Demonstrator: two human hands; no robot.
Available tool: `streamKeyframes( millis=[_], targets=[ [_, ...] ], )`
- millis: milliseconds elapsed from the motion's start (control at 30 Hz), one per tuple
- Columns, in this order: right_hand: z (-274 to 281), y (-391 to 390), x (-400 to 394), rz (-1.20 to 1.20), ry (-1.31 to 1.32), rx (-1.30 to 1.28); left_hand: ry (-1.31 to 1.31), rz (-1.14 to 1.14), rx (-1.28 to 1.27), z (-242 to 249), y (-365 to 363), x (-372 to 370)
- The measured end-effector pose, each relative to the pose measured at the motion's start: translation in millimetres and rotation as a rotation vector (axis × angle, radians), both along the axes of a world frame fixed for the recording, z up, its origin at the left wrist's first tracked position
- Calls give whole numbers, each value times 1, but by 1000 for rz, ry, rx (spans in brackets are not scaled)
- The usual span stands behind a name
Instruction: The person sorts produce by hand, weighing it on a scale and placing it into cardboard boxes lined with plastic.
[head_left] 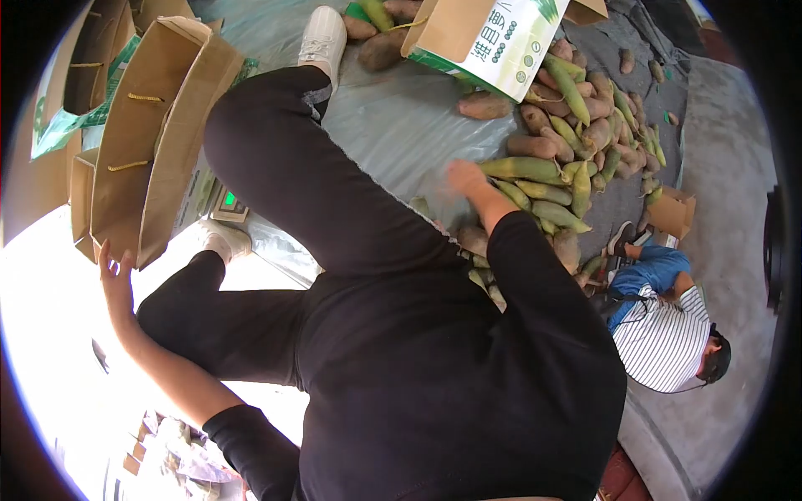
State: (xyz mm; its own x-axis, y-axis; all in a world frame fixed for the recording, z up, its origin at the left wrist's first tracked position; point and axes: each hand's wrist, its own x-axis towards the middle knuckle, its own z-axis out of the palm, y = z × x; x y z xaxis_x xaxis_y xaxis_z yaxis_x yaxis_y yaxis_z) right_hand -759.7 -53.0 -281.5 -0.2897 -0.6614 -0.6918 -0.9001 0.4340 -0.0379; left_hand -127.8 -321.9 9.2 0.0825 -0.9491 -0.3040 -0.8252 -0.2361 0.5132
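My left hand (117, 271) is at the near lower corner of a tall open cardboard box (180, 108), its fingers apart and the fingertips at the box's edge. My right hand (464, 178) is smeared by motion over the plastic sheet, beside the left end of a long green radish (525, 170); whether it holds anything cannot be made out. More green radishes (548, 215) and reddish-brown roots (532, 147) lie heaped to the right of that hand.
A printed carton (493, 42) stands at the top. Beside the tall box is a scale with a green display (230, 200). At the right a person in a striped shirt (664, 338) crouches by a small cardboard box (671, 212). Bagged items (180, 455) lie at the lower left.
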Motion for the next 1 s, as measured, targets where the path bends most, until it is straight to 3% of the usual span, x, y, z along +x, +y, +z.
streamKeyframes(
  millis=[67,200,267,367,467,567,767,833,900,1000],
  targets=[
    [26,-6,-22,-7,4,0,-24,-9,11,0,0,-3],
    [18,21,-73,110,12,173,-12,32,13,3,0,-8],
    [34,42,-82,-171,46,182,-42,20,8,3,0,-9],
    [47,71,-81,-233,164,267,-7,22,15,2,-3,-5],
    [25,110,-85,-293,149,331,-7,25,46,3,-3,-8],
    [90,84,-44,-383,231,347,-6,25,32,1,-5,-5],
    [86,86,-47,-439,187,352,54,52,57,2,-3,-8],
    [51,109,-63,-422,155,289,-12,25,-13,2,1,-10],
    [61,96,-53,-524,210,396,-27,20,-36,6,4,-20],
    [105,65,-32,-478,218,424,4,95,-29,-4,3,-14]
  ],
)
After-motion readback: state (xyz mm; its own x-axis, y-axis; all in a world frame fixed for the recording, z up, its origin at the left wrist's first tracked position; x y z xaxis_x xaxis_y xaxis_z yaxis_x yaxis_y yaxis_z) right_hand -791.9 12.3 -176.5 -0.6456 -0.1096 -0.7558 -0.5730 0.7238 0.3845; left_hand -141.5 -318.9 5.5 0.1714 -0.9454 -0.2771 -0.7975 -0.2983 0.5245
